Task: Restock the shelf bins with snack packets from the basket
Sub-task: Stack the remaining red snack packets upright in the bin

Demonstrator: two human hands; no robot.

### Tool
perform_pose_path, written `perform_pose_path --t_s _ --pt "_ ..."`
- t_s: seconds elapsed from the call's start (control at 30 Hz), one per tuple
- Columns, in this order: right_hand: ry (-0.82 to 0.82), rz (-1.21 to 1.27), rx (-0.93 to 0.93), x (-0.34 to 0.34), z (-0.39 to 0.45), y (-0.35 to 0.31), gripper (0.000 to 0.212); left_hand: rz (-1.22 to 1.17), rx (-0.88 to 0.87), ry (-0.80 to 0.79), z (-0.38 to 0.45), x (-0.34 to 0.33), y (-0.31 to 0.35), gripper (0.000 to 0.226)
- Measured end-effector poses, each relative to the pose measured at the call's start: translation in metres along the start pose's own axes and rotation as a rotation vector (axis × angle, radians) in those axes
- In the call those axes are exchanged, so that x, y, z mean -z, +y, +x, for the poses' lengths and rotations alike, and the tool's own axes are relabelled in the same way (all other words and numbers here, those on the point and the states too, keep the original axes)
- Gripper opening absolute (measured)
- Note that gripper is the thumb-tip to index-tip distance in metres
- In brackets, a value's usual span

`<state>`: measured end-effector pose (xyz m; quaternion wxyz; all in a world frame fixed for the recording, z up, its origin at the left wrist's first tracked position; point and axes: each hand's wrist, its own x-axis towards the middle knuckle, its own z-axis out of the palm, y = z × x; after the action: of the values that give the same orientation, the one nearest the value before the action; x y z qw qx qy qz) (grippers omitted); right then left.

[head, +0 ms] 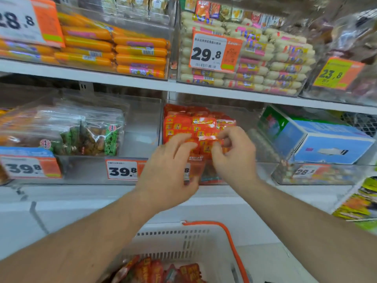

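Note:
Red-orange snack packets (190, 121) fill a clear shelf bin (255, 139) on the lower shelf, at the middle of the view. Both my hands reach into the front of that bin. My left hand (169, 170) presses its fingers against the front packets. My right hand (234, 154) pinches a shiny red packet (206, 130) at the top of the pile. Below, a white basket (183, 240) with an orange handle holds more red packets (163, 270).
The bin to the left holds clear bags of dried meat (98, 137). A blue and green box (326, 139) sits in the bin to the right. The upper shelf carries orange sausages (122, 52) and white sausages (275, 64), with price tags (122, 170) along the edges.

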<state>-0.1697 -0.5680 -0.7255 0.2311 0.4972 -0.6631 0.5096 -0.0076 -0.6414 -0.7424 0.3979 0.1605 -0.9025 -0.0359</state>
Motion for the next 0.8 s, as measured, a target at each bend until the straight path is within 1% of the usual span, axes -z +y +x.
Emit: perform_pose_path --t_s 0.03,0.07,0.13,0.2,0.23,0.27,0.33,0.4,0.47,0.5,0.57,0.6,0.63,0.7,0.73,0.77,0.8 --pt "-0.029 0.048 0.028 -0.004 -0.015 -0.008 0.009 0.015 -0.003 -0.108 -0.014 0.002 0.006 0.06" --pt "-0.074 0.093 0.047 -0.01 -0.03 -0.014 0.008 0.033 0.028 -0.268 -0.027 0.006 0.011 0.059" --pt "-0.218 0.149 0.058 -0.026 -0.062 -0.016 0.003 0.074 0.124 -0.613 -0.052 0.007 0.007 0.06" --pt "-0.419 0.136 0.029 -0.042 -0.096 -0.009 0.01 0.089 0.225 -0.896 -0.074 0.009 0.002 0.063" --pt "-0.547 0.099 -0.009 -0.051 -0.113 -0.003 0.009 0.094 0.263 -0.991 -0.084 0.009 -0.001 0.064" --pt "-0.687 0.042 -0.048 -0.059 -0.131 0.005 0.006 0.095 0.287 -1.054 -0.095 0.008 -0.004 0.063" --pt "-0.943 -0.088 -0.11 -0.074 -0.169 0.019 0.004 0.086 0.321 -1.119 -0.112 0.004 -0.009 0.054" --pt "-1.122 -0.17 -0.186 -0.085 -0.203 0.027 0.003 0.052 0.35 -1.154 -0.124 0.0 -0.013 0.037" --pt "-1.259 -0.227 -0.325 -0.089 -0.236 0.035 0.023 0.002 0.36 -1.189 -0.132 -0.004 -0.016 0.02" --pt "-1.329 -0.273 -0.418 -0.089 -0.252 0.038 0.029 -0.014 0.356 -1.214 -0.135 -0.006 -0.016 0.014" --pt "-1.441 -0.401 -0.536 -0.087 -0.286 0.046 0.026 -0.018 0.344 -1.249 -0.14 -0.011 -0.016 0.012" --pt "-1.467 -0.474 -0.585 -0.087 -0.303 0.053 0.03 -0.009 0.342 -1.258 -0.141 -0.014 -0.016 0.014" --pt "-1.481 -0.541 -0.652 -0.087 -0.316 0.056 0.046 -0.003 0.342 -1.262 -0.141 -0.016 -0.017 0.014" --pt "-1.521 -0.628 -0.798 -0.089 -0.344 0.067 0.099 -0.003 0.334 -1.284 -0.141 -0.021 -0.019 0.008" --pt "-1.556 -0.662 -0.832 -0.09 -0.354 0.07 0.117 -0.01 0.333 -1.298 -0.141 -0.023 -0.02 0.012" --pt "-1.595 -0.696 -0.85 -0.09 -0.362 0.071 0.124 -0.017 0.335 -1.312 -0.141 -0.025 -0.021 0.017" --pt "-1.622 -0.734 -0.825 -0.089 -0.368 0.07 0.124 -0.025 0.341 -1.323 -0.14 -0.027 -0.022 0.02"
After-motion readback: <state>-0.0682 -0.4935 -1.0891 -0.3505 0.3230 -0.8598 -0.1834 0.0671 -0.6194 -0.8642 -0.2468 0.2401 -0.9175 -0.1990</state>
